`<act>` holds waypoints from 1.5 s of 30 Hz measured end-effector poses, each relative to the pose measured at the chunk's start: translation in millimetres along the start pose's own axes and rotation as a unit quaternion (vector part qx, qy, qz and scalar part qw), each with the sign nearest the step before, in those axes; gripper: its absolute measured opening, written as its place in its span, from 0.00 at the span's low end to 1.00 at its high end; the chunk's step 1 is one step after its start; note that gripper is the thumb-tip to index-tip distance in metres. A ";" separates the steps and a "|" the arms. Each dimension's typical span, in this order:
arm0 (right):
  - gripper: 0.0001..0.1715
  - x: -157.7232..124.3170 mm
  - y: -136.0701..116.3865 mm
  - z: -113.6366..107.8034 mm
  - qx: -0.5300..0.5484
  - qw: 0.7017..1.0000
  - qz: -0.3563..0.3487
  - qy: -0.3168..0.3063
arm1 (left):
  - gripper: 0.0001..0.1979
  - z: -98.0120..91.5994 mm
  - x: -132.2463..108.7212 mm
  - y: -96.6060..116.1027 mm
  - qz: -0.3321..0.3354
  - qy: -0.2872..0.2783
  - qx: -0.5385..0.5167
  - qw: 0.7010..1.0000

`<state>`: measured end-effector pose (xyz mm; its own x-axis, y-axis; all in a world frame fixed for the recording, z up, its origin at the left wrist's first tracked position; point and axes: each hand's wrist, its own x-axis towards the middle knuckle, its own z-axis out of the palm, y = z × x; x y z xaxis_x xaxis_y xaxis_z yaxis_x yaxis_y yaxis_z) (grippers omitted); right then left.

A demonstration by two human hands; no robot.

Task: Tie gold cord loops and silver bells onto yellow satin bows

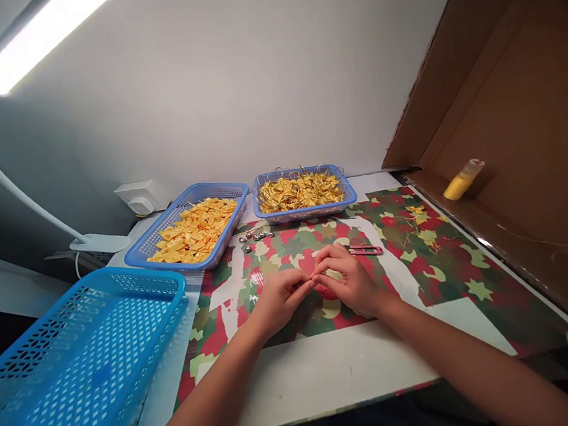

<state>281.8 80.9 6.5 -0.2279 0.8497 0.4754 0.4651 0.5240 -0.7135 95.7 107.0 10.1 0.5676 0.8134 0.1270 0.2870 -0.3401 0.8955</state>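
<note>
My left hand (282,298) and my right hand (345,279) meet fingertip to fingertip over the patterned mat (304,321). Both are pinched closed, and whatever lies between the fingers is too small to make out. Just beyond my right hand lies a pink-handled tool (366,250), partly hidden by the fingers. Several small silvery bells (248,248) rest on the mat ahead of my left hand. Yellow bows fill one blue basket (137,254) at the back left; gold bows with wire ties fill another basket (305,215) at the back.
A larger blue basket (177,277) stands at the left, below a lit lamp (41,42). Yellow scraps (427,236) lie on the mat's right part. A bottle with yellow contents (462,181) is by the cardboard wall (516,117) at the right.
</note>
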 end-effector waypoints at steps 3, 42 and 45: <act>0.08 -0.3 1.4 1.4 0.017 1.000 0.003 0.010 | 0.13 1.5 -0.5 -1.0 0.004 -0.001 0.001 1.000; 0.05 -1.3 -6.0 3.3 -0.033 0.998 0.038 -0.044 | 0.13 12.8 7.1 -3.0 -0.033 0.043 -0.159 0.986; 0.06 -0.2 -6.6 4.0 -0.011 0.998 0.043 -0.049 | 0.14 12.7 6.7 -1.6 -0.038 0.025 -0.177 0.983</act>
<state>275.4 77.5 9.1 -0.2696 0.8933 0.3597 0.5050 0.4492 -0.7370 108.9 107.0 4.1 0.5135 0.8555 0.0669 0.0363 -0.0996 0.9944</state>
